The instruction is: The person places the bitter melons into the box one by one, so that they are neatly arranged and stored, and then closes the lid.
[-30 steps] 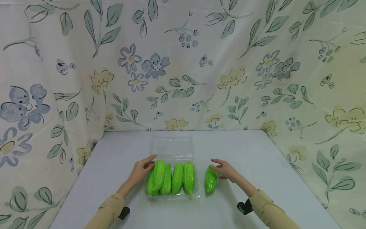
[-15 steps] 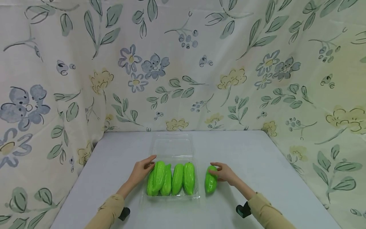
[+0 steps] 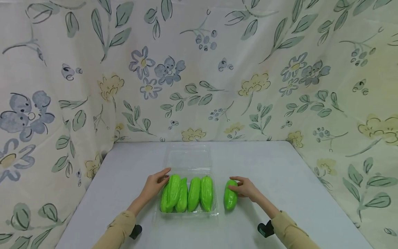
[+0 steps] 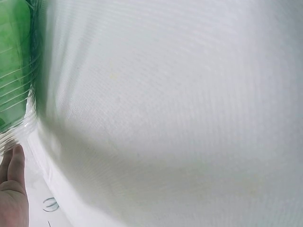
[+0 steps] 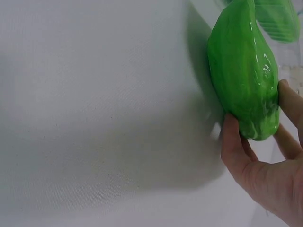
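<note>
My right hand [image 3: 247,187] grips a glossy green gourd-like vegetable [image 3: 230,200] by its far end. In the right wrist view, the fingers [image 5: 232,139] and thumb lie on both sides of the vegetable [image 5: 244,71]. It stands right of a clear plastic clamshell box [image 3: 203,211], whose lid lies folded back. Inside the box are several similar green vegetables [image 3: 194,194], one lying over others at the left. My left hand [image 3: 153,183] touches the box's left rear side with fairly straight fingers. The left wrist view shows these fingers [image 4: 16,165] by the box's ribbed wall [image 4: 19,90].
The opened clear lid [image 3: 188,157] lies flat behind the box on the white table [image 3: 261,162]. A flower-patterned cloth [image 3: 199,69] hangs behind and along both sides. A dark device [image 3: 265,228] shows under the right wrist.
My right hand has come down around the far end of the loose green vegetable and now grips it. The left hand has stayed at the box's left side.
</note>
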Demonstrator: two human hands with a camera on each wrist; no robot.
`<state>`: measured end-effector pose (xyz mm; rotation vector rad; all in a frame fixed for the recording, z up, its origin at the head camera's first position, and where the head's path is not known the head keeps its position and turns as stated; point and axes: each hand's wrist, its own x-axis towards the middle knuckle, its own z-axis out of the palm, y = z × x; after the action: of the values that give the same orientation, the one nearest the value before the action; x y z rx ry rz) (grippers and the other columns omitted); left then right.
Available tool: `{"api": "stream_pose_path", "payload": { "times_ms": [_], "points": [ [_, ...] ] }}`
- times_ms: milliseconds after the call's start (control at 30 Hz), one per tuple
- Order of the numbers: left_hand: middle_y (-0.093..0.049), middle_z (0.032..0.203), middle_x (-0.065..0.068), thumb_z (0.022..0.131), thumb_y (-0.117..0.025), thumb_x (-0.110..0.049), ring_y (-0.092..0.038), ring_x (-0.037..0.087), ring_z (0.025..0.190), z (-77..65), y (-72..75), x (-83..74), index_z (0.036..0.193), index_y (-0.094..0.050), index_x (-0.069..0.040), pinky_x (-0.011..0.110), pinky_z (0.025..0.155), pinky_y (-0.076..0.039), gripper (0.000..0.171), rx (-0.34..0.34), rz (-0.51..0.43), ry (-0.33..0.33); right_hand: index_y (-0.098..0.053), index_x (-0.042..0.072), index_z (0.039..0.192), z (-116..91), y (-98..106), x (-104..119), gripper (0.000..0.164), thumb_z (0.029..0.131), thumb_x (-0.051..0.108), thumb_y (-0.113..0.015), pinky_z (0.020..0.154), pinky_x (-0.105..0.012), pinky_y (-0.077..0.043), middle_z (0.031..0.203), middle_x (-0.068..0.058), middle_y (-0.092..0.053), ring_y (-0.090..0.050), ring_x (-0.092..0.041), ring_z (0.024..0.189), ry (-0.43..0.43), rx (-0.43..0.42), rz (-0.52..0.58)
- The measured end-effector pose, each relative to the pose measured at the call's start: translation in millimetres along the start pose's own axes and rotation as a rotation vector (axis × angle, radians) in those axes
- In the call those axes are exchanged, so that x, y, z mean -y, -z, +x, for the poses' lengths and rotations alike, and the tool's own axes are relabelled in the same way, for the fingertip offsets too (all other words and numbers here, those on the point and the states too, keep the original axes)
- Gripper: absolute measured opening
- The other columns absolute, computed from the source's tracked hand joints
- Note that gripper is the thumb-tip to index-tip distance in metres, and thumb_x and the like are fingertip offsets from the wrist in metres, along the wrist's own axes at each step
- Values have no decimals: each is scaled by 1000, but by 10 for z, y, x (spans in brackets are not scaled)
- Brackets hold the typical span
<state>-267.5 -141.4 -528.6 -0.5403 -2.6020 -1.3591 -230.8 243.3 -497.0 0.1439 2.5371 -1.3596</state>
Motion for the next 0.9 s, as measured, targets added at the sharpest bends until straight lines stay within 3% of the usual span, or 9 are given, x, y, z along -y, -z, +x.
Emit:
{"api": "stream_pose_path", "payload": {
  "times_ms": [533, 767, 900],
  "points": [
    [-59, 130, 15, 89, -63, -4, -68, 28, 100, 1, -8, 6, 131, -56, -4, 38, 83, -56, 42, -14, 16, -46, -54, 3, 132, -23, -3, 3, 54, 85, 22, -72, 71, -34, -58, 109, -20, -62, -60, -14, 80, 4, 9, 26],
    [-59, 130, 14, 88, -64, -4, -68, 28, 100, 11, -22, 18, 131, -56, -4, 37, 83, -57, 43, -24, 18, -34, -54, 3, 132, -22, -7, 6, 53, 85, 22, -72, 70, -34, -58, 107, -19, -62, -60, -14, 79, 0, 4, 21],
    [-60, 128, 17, 88, -64, -4, -68, 30, 98, 5, -28, 32, 129, -57, -2, 38, 81, -57, 42, -44, 16, -80, -54, 3, 132, -19, -8, 4, 54, 85, 24, -72, 72, -36, -59, 111, -21, -61, -61, -15, 81, 1, 1, 12]
  ]
}}
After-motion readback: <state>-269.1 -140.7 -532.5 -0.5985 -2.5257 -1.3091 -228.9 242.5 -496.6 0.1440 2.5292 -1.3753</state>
